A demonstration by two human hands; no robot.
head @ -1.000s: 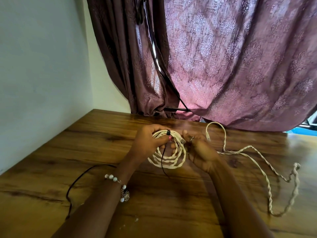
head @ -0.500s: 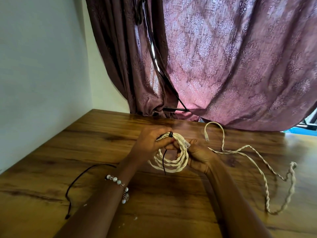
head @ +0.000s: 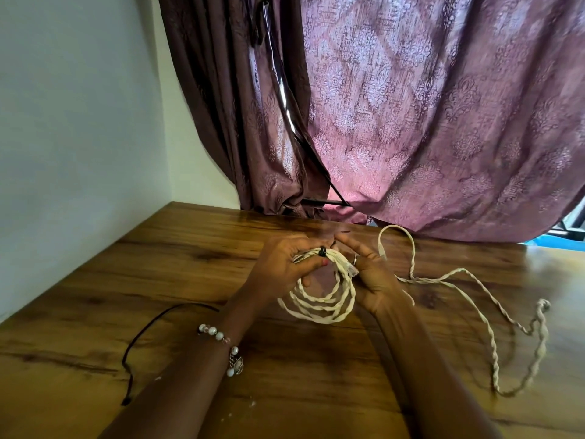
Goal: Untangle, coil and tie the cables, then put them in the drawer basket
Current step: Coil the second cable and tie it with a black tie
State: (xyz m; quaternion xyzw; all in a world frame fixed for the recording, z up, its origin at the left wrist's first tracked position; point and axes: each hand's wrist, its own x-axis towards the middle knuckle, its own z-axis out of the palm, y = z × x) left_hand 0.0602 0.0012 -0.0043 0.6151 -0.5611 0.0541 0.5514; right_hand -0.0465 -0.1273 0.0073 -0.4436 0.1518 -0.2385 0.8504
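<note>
The wooden table (head: 316, 391) extends well left and near of the work area, with open surface on both sides of the arms; the wall bounds it at far left and the curtain (head: 411, 122) hangs to its far edge, close behind the hands, so room for lifting away is limited there. The loose cable (head: 459, 280) trails to the right, uncoiled, and is liable to snag a forearm or slide toward the right edge. A dark cord (head: 152, 327) lies near left, apart. The coiled cable (head: 319, 302) sits centrally, gripped at its top by the left hand (head: 278, 267). The right hand (head: 364, 267) pinches the black tie (head: 323, 252); a slip would probably let the loops spring apart. No drawer basket is visible.
</note>
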